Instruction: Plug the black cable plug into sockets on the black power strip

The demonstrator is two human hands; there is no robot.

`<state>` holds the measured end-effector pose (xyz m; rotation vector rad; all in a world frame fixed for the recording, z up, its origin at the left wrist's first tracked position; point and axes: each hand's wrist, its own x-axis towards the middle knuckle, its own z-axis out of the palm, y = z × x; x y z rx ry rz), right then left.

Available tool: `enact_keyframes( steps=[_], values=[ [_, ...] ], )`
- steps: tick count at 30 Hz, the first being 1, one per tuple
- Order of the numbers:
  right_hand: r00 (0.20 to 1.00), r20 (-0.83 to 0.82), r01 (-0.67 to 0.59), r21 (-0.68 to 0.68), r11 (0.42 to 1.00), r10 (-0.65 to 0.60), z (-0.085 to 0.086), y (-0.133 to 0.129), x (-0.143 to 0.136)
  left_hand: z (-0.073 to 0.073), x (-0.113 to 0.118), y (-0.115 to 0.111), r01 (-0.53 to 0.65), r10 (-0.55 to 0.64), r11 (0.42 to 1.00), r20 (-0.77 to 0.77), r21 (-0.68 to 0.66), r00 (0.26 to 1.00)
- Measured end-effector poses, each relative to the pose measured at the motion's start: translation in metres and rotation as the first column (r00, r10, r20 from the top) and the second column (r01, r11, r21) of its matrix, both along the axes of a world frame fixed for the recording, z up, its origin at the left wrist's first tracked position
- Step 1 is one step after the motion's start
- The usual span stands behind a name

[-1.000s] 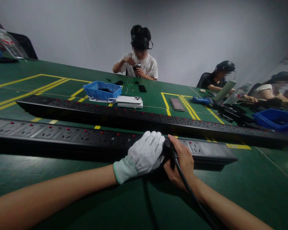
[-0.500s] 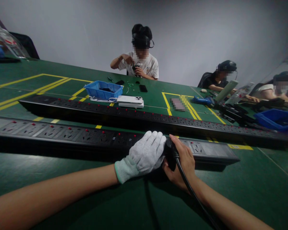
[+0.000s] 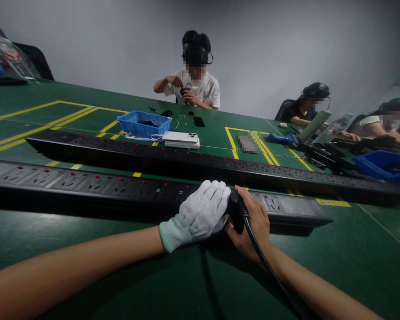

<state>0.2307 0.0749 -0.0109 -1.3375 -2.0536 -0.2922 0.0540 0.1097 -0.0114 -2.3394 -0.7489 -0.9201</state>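
My left hand (image 3: 205, 211), in a pale grey knit glove with a green cuff, lies over the near power strip (image 3: 100, 186), its fingers together and wrapped over the strip's top. Beside it, my bare right hand (image 3: 253, 220) is closed around a black plug (image 3: 234, 203) against the same strip. From that plug a black cable (image 3: 258, 249) runs down towards me, over my right wrist. The strip is long and black, with a row of sockets and small red indicators. The plug's face and the sockets beneath my hands are hidden.
A second long power strip (image 3: 193, 162) lies behind the near one. Beyond it are a blue bin (image 3: 143, 126), a white phone (image 3: 182, 138) on a white box, and another blue bin (image 3: 386, 166). Several people with headsets sit around the green table (image 3: 96, 262).
My hands keep their hold at the strip, with hardly any movement. The view has shifted very slightly. Across the table, a person's hands have moved a little around a small black object.
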Motion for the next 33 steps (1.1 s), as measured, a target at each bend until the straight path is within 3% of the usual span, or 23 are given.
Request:
enact_keyframes(
  steps=[33],
  values=[
    [1.0,0.022,-0.01,0.004,1.0,0.01,-0.0001,-0.0001,0.0016,0.0006,-0.0011,0.0016,-0.003,0.004,1.0,-0.024,0.006,1.0]
  ],
)
